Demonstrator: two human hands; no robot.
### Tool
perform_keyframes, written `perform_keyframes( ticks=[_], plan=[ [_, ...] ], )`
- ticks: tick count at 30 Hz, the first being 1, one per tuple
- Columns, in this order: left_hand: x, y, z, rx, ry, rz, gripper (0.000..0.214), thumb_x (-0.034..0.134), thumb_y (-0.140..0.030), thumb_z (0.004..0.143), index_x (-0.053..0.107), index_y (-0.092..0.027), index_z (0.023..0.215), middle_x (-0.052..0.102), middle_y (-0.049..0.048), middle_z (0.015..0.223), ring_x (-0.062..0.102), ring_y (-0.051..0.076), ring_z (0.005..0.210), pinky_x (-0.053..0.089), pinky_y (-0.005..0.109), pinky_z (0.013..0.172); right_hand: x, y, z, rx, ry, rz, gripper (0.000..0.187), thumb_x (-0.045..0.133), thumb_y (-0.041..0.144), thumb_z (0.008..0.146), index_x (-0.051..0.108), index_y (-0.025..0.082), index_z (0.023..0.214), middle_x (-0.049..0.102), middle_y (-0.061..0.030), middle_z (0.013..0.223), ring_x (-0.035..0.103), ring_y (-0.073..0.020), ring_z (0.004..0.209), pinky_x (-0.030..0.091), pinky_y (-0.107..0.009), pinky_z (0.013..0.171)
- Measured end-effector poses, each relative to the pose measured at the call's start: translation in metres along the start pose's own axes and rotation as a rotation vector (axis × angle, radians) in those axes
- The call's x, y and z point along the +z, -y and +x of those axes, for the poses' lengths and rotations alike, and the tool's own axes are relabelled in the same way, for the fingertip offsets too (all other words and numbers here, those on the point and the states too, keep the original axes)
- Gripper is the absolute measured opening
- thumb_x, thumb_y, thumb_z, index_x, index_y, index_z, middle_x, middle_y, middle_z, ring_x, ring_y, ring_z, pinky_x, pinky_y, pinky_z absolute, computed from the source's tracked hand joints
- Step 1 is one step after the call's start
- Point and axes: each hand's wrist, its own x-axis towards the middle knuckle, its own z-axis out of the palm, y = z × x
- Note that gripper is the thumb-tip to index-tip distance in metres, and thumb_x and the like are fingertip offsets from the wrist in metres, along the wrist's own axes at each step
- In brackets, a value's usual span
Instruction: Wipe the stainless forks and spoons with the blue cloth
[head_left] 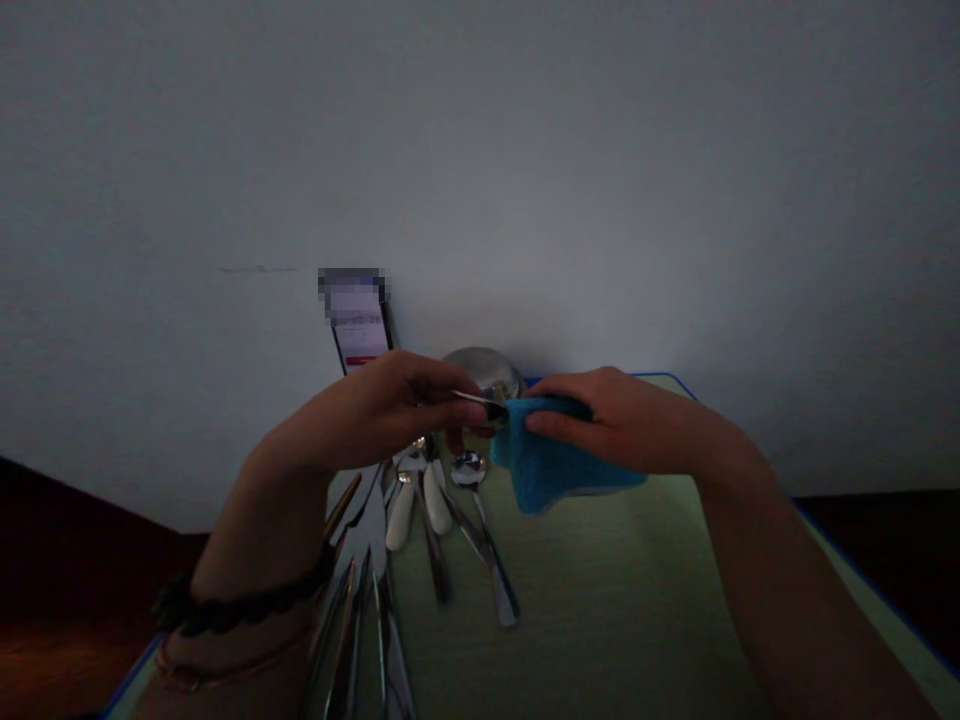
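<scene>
My left hand [405, 405] is closed in a pinch on a shiny piece of metal cutlery [491, 408]; only a thin part of it shows, so I cannot tell its kind. A blue cloth [559, 460] is gripped in my right hand [600, 415], and it covers the cutlery's right part. Below the hands, a spoon [470, 470] lies bowl up on the pale green table [600, 600]. Beside it are several more utensils, two with cream handles [401, 515]. Behind my fingers stands a round metal dish [484, 365], partly hidden.
A phone [360, 320] with a lit screen leans against the grey wall [525, 150]. Several long metal utensils [379, 620] lie at the left front, beside my left forearm. The table has a blue edge [667, 376].
</scene>
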Motion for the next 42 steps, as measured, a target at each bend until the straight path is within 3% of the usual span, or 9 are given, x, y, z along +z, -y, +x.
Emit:
perform_keyframes(
  ticks=[14, 20, 30, 32, 34, 36, 37, 39, 42],
  plan=[
    [0.004, -0.022, 0.001, -0.066, 0.147, 0.055, 0.021, 0.047, -0.033, 0.085, 0.06, -0.017, 0.079, 0.064, -0.0032, 0.066, 0.061, 0.009, 0.058, 0.046, 0.018, 0.053, 0.0, 0.005, 0.005, -0.071, 0.132, 0.033, 0.043, 0.036, 0.051, 0.086, 0.061, 0.017, 0.083, 0.059, -0.0013, 0.07, 0.05, -0.0111, 0.059, 0.032, -0.023, 0.054],
    [0.005, -0.015, 0.004, -0.065, 0.239, -0.085, 0.022, 0.046, -0.034, 0.085, 0.061, -0.018, 0.082, 0.066, -0.0008, 0.074, 0.063, 0.012, 0.064, 0.048, 0.02, 0.058, -0.009, -0.004, 0.0, -0.037, 0.214, 0.092, 0.036, 0.043, 0.05, 0.084, 0.062, 0.019, 0.083, 0.06, 0.0006, 0.073, 0.052, -0.0107, 0.061, 0.035, -0.023, 0.056],
    [0.008, -0.001, 0.006, -0.109, 0.255, -0.028, 0.026, 0.046, -0.036, 0.084, 0.062, -0.015, 0.082, 0.064, 0.0011, 0.073, 0.06, 0.013, 0.066, 0.044, 0.022, 0.059, -0.006, -0.009, 0.001, 0.045, 0.283, 0.025, 0.041, 0.041, 0.052, 0.083, 0.062, 0.017, 0.085, 0.063, -0.0041, 0.08, 0.058, -0.0164, 0.071, 0.04, -0.026, 0.06],
    [0.012, 0.007, 0.009, -0.081, 0.173, 0.051, 0.029, 0.047, -0.041, 0.083, 0.061, -0.016, 0.082, 0.062, 0.0002, 0.07, 0.057, 0.013, 0.066, 0.042, 0.022, 0.058, -0.004, -0.009, 0.002, 0.065, 0.253, -0.002, 0.041, 0.041, 0.052, 0.083, 0.061, 0.017, 0.086, 0.064, -0.005, 0.082, 0.058, -0.0175, 0.073, 0.04, -0.027, 0.062],
    [0.015, 0.023, 0.014, -0.085, -0.034, 0.106, 0.031, 0.051, -0.045, 0.079, 0.057, -0.017, 0.089, 0.061, 0.0015, 0.08, 0.056, 0.014, 0.072, 0.043, 0.024, 0.061, -0.003, -0.01, 0.001, 0.081, 0.206, -0.001, 0.039, 0.04, 0.051, 0.084, 0.06, 0.018, 0.088, 0.064, -0.0048, 0.085, 0.058, -0.0177, 0.076, 0.04, -0.028, 0.065],
    [0.018, 0.047, 0.018, -0.224, -0.512, 0.204, 0.033, 0.05, -0.046, 0.079, 0.05, -0.016, 0.092, 0.058, 0.0051, 0.088, 0.056, 0.016, 0.077, 0.045, 0.027, 0.068, -0.004, -0.01, -0.001, 0.093, 0.175, 0.018, 0.037, 0.039, 0.05, 0.085, 0.059, 0.019, 0.089, 0.064, -0.0041, 0.087, 0.058, -0.0172, 0.076, 0.04, -0.027, 0.066],
    [0.019, 0.06, 0.019, -0.283, -0.668, 0.24, 0.033, 0.046, -0.043, 0.082, 0.044, -0.015, 0.099, 0.053, 0.0101, 0.1, 0.054, 0.019, 0.088, 0.045, 0.031, 0.075, -0.004, -0.011, -0.002, 0.098, 0.173, 0.03, 0.036, 0.039, 0.049, 0.085, 0.059, 0.019, 0.089, 0.064, -0.0036, 0.087, 0.058, -0.0169, 0.076, 0.04, -0.027, 0.065],
    [0.02, 0.086, 0.018, -0.375, -0.817, 0.282, 0.034, 0.042, -0.034, 0.084, 0.032, -0.013, 0.109, 0.036, 0.0193, 0.119, 0.046, 0.024, 0.106, 0.039, 0.039, 0.088, -0.004, -0.011, -0.004, 0.103, 0.18, 0.049, 0.034, 0.04, 0.047, 0.085, 0.059, 0.019, 0.088, 0.063, -0.0028, 0.086, 0.058, -0.0164, 0.075, 0.04, -0.026, 0.065],
    [0.025, 0.115, 0.013, -0.479, -0.822, 0.299, 0.04, 0.052, -0.026, 0.076, 0.03, -0.016, 0.108, 0.034, 0.0186, 0.117, 0.045, 0.028, 0.109, 0.039, 0.045, 0.089, -0.004, -0.012, -0.003, 0.09, 0.184, 0.067, 0.032, 0.041, 0.045, 0.086, 0.058, 0.019, 0.089, 0.063, -0.0022, 0.086, 0.058, -0.0162, 0.075, 0.04, -0.027, 0.065]
  ],
)
